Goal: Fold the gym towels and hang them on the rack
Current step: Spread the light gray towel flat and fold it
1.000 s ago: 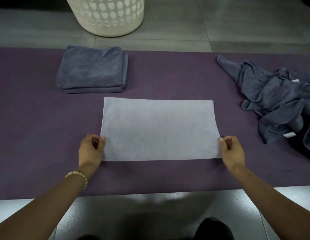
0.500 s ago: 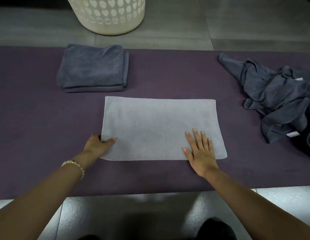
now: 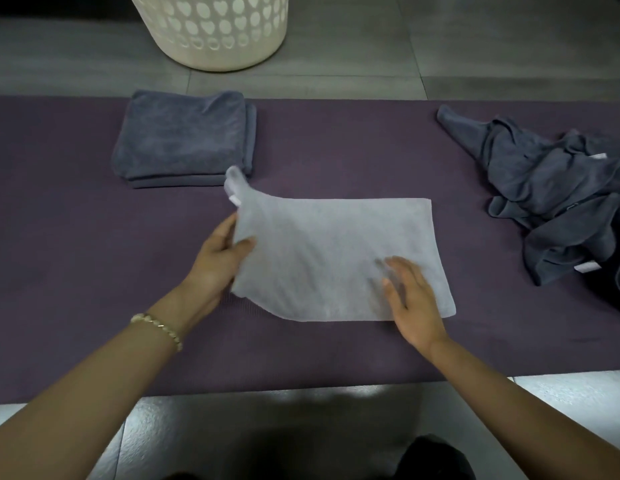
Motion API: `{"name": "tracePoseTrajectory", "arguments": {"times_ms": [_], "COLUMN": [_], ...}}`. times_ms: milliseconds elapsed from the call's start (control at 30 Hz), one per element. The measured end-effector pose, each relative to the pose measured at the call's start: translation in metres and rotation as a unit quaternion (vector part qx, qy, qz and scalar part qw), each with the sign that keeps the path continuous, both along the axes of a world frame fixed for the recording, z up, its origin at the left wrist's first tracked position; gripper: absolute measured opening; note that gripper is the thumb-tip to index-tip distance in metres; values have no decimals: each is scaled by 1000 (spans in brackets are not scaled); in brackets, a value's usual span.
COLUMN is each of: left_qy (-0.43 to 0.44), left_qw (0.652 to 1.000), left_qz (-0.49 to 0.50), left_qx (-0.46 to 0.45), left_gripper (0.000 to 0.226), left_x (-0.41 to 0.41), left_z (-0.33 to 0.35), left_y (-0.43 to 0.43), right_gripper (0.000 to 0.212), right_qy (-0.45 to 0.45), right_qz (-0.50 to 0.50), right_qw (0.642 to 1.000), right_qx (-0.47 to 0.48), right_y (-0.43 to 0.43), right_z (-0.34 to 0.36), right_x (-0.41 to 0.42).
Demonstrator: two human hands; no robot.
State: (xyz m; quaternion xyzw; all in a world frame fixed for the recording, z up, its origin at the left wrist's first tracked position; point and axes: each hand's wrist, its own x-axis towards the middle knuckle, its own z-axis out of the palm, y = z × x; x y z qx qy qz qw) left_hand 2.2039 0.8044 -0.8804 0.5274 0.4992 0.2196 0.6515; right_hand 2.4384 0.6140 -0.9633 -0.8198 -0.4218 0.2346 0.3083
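At the centre left of the frame, the left hand [image 3: 220, 261] grips the left edge of the light grey rectangular towel [image 3: 336, 237]. Its thumb lies on top and its fingers are curled underneath, lifting that side off the long purple mat [image 3: 59, 237]. The far left corner flops upward, showing a small white tag [image 3: 235, 199], and nearly touches the stack of folded dark grey towels [image 3: 183, 136] in the upper left.

To fold well, carry the lifted edge across to the right in one low arc. Gather the loose corner first so that both left corners travel together and land squarely on the right edge.

The right hand [image 3: 410, 299], at the lower centre right, lies flat with fingers spread, though blurred, pressing on the towel's near right part and pinning it. It should probably hold there until the fold comes over, then slide out and smooth the crease.

The heap of crumpled dark grey towels [image 3: 558, 199] at the right edge waits its turn. No rack is in view.
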Motion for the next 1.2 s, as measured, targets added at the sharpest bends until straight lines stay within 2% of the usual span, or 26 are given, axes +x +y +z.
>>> {"name": "tracePoseTrajectory", "arguments": {"times_ms": [67, 133, 200, 267, 300, 367, 400, 433, 500, 567, 600, 700, 833, 933, 1033, 1100, 1200], "left_qy": [-31, -64, -103, -88, -48, 63, 122, 178, 270, 315, 327, 333, 344, 363, 371, 365, 365], "left_qw": [998, 992, 984, 981, 979, 956, 929, 893, 809, 750, 735, 721, 703, 695, 697, 713, 742], "left_qz": [-47, -96, -143, -171, -185, -238, -282, -330, -400, -428, -429, -424, -426, -433, -436, -424, -400], "left_qx": [36, 48, 18, 38, 75, 161, 205, 249, 335, 393, 410, 436, 454, 446, 431, 422, 394], "left_gripper": [50, 47, 41, 39, 39, 43, 46, 49, 54, 60, 69, 83, 83, 88, 75, 72, 74], "left_x": [35, 70, 93, 102, 101, 94, 92, 91, 93, 103, 109, 127, 147, 158, 170, 177, 189], "left_z": [18, 31, 33, 24, 14, -7, -19, -29, -44, -54, -57, -71, -83, -88, -86, -83, -80], "left_y": [-20, -40, -53, -56, -54, -49, -46, -43, -38, -31, -28, -20, -12, -5, 3, 11, 27], "right_gripper": [27, 41, 56, 60, 61, 56, 51, 47, 38, 24, 22, 24, 23, 20, 19, 22, 27], "right_qy": [143, 314, 456, 530, 540, 524, 496, 449, 296, 184, 146, 69, 54, 84, 143, 190, 214], "right_qz": [-116, -183, -225, -277, -287, -287, -291, -283, -256, -228, -216, -204, -221, -211, -232, -263, -291], "right_qw": [982, 931, 861, 801, 791, 802, 817, 846, 918, 956, 965, 975, 973, 973, 961, 945, 930], "right_qx": [38, 22, 13, 25, 23, -16, -35, -51, -65, -21, 7, 49, 43, 33, 33, 47, 61], "right_y": [5, 11, 11, 9, 8, 11, 14, 17, 22, 25, 24, 17, 1, -4, -3, -3, -3], "right_z": [10, 18, 26, 27, 26, 24, 21, 18, 14, 14, 15, 15, 8, 1, -5, -8, -12], "right_x": [2, 10, 21, 32, 36, 40, 40, 39, 35, 29, 27, 33, 55, 69, 73, 74, 75]}}
